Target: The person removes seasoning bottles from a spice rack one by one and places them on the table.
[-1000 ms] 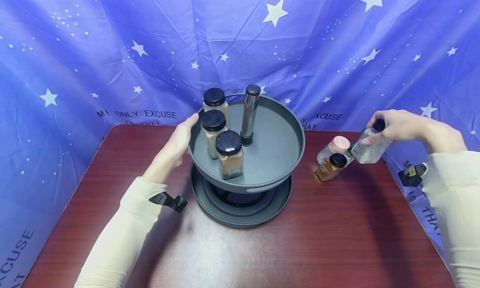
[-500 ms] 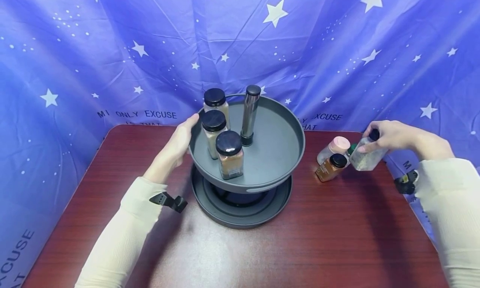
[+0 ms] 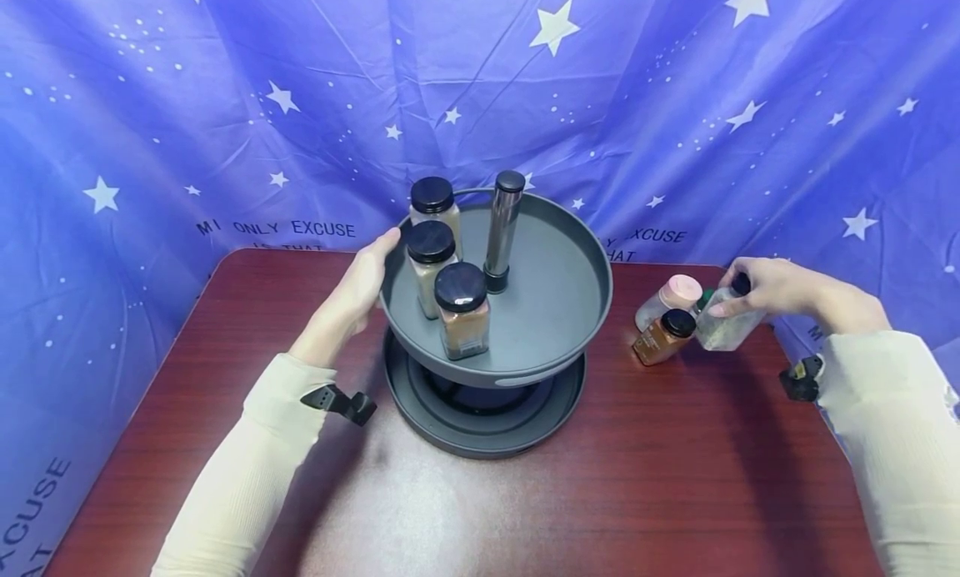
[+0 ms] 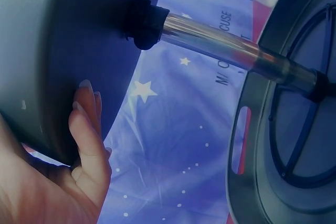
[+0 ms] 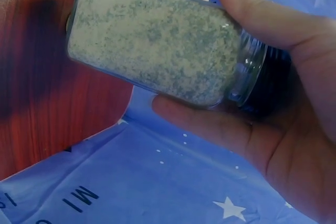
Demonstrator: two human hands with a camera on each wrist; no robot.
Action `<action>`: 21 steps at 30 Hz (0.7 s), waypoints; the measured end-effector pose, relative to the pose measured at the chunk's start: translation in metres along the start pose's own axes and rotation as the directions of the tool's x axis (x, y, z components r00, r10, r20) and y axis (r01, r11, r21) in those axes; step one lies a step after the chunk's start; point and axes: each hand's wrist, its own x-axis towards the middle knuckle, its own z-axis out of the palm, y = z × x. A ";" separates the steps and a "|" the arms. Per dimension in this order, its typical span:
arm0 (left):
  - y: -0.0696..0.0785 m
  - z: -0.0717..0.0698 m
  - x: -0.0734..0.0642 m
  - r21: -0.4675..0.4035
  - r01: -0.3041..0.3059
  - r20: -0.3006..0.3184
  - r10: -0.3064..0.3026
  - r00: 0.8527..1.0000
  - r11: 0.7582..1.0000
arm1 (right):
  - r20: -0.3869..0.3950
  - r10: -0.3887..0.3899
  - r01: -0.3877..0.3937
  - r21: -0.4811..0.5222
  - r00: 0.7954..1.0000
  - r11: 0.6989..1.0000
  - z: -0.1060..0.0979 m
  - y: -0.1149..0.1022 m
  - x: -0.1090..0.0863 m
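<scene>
Blue cloth (image 3: 465,52) printed with white stars is hung behind a red-brown table (image 3: 675,485). Near the table's back edge, toward its right corner, a clear jar (image 3: 724,327) with a black lid and pale, green-flecked contents is gripped by the right hand (image 3: 783,287), thumb and fingers being laid along opposite sides; whether its base is touching the wood cannot be told. Just to its left, a green cap (image 3: 703,300) is partly hidden, and a pink-lidded bottle (image 3: 667,303) and a brown-filled jar (image 3: 660,343) are grouped close together. Between this cluster and the two-tier rack, a strip of tabletop is left, and a broader stretch is seen toward the viewer. By the left hand (image 3: 356,285), the left rim of the upper tray (image 3: 562,285) is grasped, with fingers curled beneath. Along that tray's left side, three black-lidded containers are stood upright: a rear jar (image 3: 442,216), a middle jar (image 3: 427,278) and a front jar (image 3: 465,327). To the right of the metal post (image 3: 503,231), grey floor is exposed out to the raised rim. Below, the lower tray (image 3: 486,435) is set on the wood, well apart from the right-hand cluster.
</scene>
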 end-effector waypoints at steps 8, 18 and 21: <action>0.000 0.001 0.000 0.000 0.000 -0.005 0.000 1.000 1.000 | -0.022 -0.018 0.018 -0.011 1.000 1.000 0.011 0.001 0.001; 0.001 0.000 -0.001 0.008 0.000 -0.005 0.000 1.000 1.000 | 0.004 -0.018 0.018 0.038 1.000 0.999 0.021 0.000 0.005; 0.001 0.000 0.000 0.004 -0.008 -0.005 0.008 1.000 1.000 | 0.009 -0.022 0.022 0.034 1.000 0.999 0.022 0.000 0.005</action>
